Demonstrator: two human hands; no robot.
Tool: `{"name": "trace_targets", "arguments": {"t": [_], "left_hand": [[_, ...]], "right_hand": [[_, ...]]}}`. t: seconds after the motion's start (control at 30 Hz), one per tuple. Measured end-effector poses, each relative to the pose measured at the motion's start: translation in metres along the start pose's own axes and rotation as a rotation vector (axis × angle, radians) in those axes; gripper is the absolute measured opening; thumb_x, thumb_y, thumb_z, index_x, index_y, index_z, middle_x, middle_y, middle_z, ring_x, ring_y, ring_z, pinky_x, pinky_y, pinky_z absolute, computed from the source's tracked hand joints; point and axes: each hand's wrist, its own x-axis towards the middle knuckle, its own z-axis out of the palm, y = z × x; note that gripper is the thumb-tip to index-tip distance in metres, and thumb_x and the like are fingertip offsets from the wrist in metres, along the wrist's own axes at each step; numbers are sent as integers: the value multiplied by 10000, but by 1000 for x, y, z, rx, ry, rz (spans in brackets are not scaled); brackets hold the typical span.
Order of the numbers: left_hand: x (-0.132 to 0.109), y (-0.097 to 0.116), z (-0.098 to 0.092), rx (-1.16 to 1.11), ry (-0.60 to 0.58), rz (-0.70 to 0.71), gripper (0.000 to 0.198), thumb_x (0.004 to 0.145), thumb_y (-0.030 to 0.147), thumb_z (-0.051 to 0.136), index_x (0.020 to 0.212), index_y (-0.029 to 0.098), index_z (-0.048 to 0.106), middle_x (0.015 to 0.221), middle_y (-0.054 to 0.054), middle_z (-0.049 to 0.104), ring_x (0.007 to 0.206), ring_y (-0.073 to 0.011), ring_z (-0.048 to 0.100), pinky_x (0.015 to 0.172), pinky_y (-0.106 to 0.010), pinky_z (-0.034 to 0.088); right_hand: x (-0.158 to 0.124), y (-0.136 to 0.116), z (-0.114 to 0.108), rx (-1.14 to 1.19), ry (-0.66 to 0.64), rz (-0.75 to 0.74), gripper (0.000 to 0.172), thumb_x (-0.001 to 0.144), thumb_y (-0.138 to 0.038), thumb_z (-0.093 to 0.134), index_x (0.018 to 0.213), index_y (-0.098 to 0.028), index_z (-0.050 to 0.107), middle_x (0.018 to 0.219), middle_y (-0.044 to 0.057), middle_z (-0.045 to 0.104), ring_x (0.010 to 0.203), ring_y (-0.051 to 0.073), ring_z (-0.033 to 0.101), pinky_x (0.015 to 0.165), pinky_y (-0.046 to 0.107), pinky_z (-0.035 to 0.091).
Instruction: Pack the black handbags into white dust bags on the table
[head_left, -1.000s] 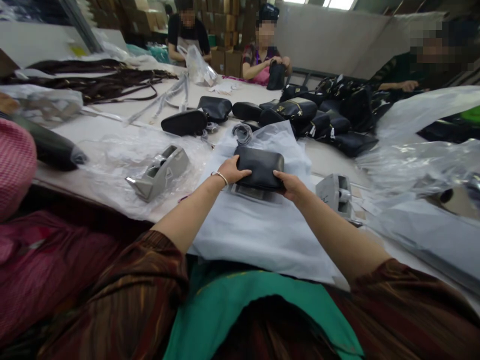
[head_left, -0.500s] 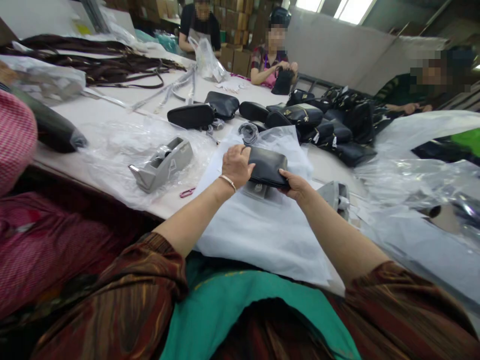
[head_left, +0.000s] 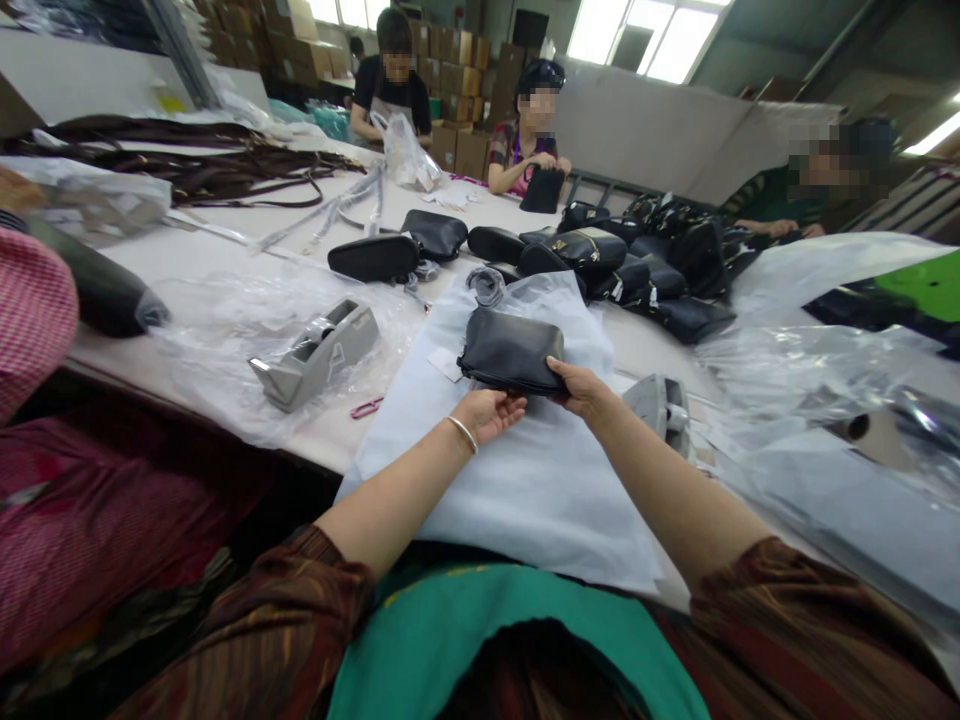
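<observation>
A small black leather-look bag (head_left: 514, 350) is held over sheets of white tissue paper (head_left: 480, 500). My right hand (head_left: 581, 388) grips its right end, thumb on the upper face and fingers beneath. Just below the bag's front edge is my left hand (head_left: 491, 414), palm turned up and fingers stretched out, with a bangle on the wrist. Whether its fingertips touch the bag is hard to tell. A white tag (head_left: 445, 365) shows at the bag's left end. Behind the bag sits a coiled, plastic-wrapped strap (head_left: 486, 286).
Grey tape dispensers stand left (head_left: 319, 355) and right (head_left: 660, 410). A pile of black bags (head_left: 637, 255) lies behind. Clear plastic (head_left: 810, 370) spreads at right, and dark straps (head_left: 202, 165) lie far left. Pink scissors (head_left: 366, 408) rest near the edge. Several people work around the table.
My left hand has left the bag's upper left side and moved down to its front edge, turning palm up. The bag's broad face is more visible. My right hand keeps its hold.
</observation>
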Motion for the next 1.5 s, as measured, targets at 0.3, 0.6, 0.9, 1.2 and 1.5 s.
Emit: {"name": "trace_targets", "arguments": {"t": [0.3,0.6,0.9,1.2,1.5], "left_hand": [[6,-8,-8,118,69,-26,78,955,162,571,890,152,614,670,-12,637,537,-72,615,563,-180,546],[-7,-16,-4,489,178,116,63,862,131,620,918,161,617,892,-51,710,565,-62,576,593,-218,540],[-53,71,-29,1227,215,703,175,894,294,594,882,190,734,776,-44,737,760,-186,679,760,-292,526],[37,104,14,1663,8,1026,322,886,394,684,1172,250,722,1420,-117,597,1436,-340,392,1236,-515,194],[57,80,-9,1625,27,966,489,903,401,646,1377,286,612,1606,-103,417,1536,-376,208,1229,-646,106]], "right_hand": [[-7,24,0,69,-1,-55,161,846,-300,759,877,-165,675,689,17,724,612,166,659,622,313,607],[-5,45,-1,15,29,-195,321,752,-445,815,860,-173,685,701,34,741,707,223,713,716,376,626],[-6,50,-8,-157,71,-328,446,688,-531,801,916,-156,720,768,46,752,842,247,700,793,363,579],[-12,47,-8,-380,123,-435,449,741,-541,727,991,-168,738,836,67,750,875,276,699,818,389,569],[-7,-9,32,-1247,192,-922,594,968,-445,494,1461,-116,535,1589,200,410,1478,364,348,1200,535,288]]}}
